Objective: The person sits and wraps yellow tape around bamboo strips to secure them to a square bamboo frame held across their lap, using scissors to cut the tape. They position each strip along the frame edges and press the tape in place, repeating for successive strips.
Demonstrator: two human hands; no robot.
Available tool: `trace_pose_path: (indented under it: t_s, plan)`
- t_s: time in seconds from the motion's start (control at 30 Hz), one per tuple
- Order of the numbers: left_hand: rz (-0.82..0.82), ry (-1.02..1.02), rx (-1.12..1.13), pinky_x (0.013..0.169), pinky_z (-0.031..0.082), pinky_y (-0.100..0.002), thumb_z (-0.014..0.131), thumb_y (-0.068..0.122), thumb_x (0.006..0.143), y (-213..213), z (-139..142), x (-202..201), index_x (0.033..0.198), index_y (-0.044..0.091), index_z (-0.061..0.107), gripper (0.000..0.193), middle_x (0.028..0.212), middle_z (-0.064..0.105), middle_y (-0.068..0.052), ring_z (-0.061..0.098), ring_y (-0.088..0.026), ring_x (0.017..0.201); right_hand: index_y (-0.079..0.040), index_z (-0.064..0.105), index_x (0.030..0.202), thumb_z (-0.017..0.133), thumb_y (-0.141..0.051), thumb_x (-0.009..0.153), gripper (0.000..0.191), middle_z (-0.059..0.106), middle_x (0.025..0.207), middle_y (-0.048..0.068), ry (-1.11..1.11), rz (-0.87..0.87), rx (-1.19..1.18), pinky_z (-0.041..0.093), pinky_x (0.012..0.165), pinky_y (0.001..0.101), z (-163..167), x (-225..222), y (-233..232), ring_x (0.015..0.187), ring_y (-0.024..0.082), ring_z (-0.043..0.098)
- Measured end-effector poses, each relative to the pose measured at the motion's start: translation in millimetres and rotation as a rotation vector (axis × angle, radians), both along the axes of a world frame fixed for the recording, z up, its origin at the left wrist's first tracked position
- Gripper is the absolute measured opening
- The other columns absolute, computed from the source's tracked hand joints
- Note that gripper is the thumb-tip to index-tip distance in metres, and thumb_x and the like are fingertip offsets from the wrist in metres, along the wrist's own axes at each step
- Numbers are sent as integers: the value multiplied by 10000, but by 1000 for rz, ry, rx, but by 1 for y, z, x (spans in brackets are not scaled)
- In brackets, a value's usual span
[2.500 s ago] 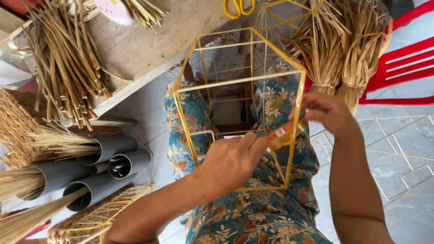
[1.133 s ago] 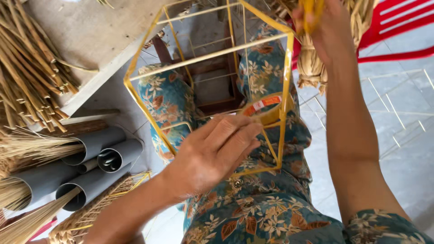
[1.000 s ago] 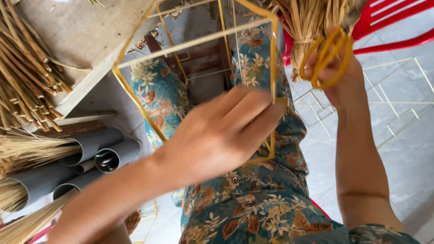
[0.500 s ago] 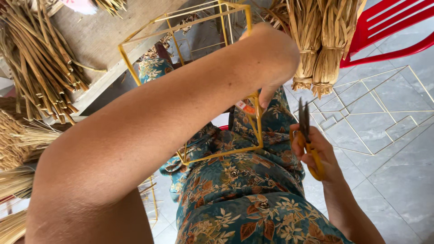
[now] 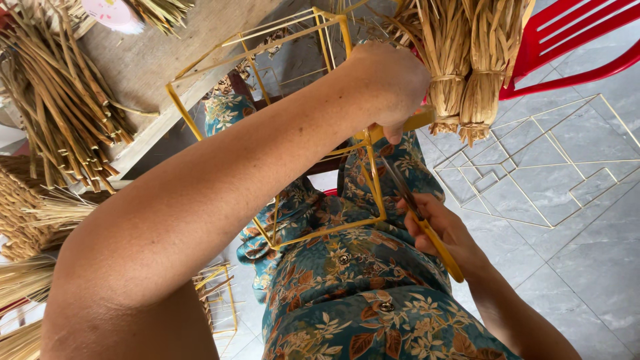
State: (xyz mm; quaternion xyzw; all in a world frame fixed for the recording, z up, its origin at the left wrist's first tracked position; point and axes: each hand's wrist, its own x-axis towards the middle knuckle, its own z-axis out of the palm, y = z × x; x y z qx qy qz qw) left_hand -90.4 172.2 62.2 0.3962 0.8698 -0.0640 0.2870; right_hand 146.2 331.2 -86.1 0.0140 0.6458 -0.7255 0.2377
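Note:
A yellow wire frame (image 5: 337, 179) shaped like a box rests on my lap, over floral-patterned cloth. My left hand (image 5: 390, 83) reaches across it with my forearm filling the view, and its fingers pinch a yellow strip (image 5: 400, 127) at the frame's right edge. My right hand (image 5: 443, 233) holds yellow-handled scissors (image 5: 417, 217), whose dark blades point up toward the strip just below my left fingers.
Bundles of dried straw (image 5: 467, 60) hang at the top right beside a red plastic chair (image 5: 573, 47). More straw stalks (image 5: 63, 100) lie on a wooden board at the left. Flat wire frames (image 5: 540, 167) lie on the grey tiled floor at the right.
My right hand fetched the scissors from above and brought them down beside the frame. My left arm swung across the view and took the strip at the frame's right edge.

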Motion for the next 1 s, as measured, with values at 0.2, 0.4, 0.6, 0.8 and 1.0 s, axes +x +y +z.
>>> trace_pose_path:
  t_s: [0.2,0.4,0.6,0.8,1.0]
  plan:
    - [5,-77,21,735,587,-388,863,326,781,2,3,8,1010,151,782,300,817,781,20,775,-142,794,-39,517,1381,769,-551,829,794,514,893,-18,76,-3,21,396,721,219,3,-16,-10,780,64,480]
    - [-73,5,89,777,527,-505,900,347,715,3,4,3,1007,254,760,337,904,737,57,691,-207,951,-28,530,1357,754,-459,866,690,514,864,-27,149,-18,93,392,743,211,7,-13,-6,781,55,479]
    - [-65,0,164,827,503,-500,913,304,685,1,-3,2,945,266,759,305,932,738,57,691,-205,998,-30,532,1364,766,-419,863,675,507,849,-32,128,5,114,409,756,215,7,-7,-2,783,59,491]
    - [-75,8,207,796,504,-500,915,338,668,3,0,5,911,272,751,300,909,733,60,683,-206,989,-36,513,1364,765,-407,847,685,494,813,-44,31,-65,-3,334,567,175,7,-25,-13,654,30,440]
    - [-82,-7,268,757,522,-465,927,305,645,-3,-4,-1,898,265,753,310,880,732,60,699,-195,946,0,525,1367,755,-380,948,611,521,871,-36,174,-106,-71,356,605,167,-1,-33,-23,701,20,449]
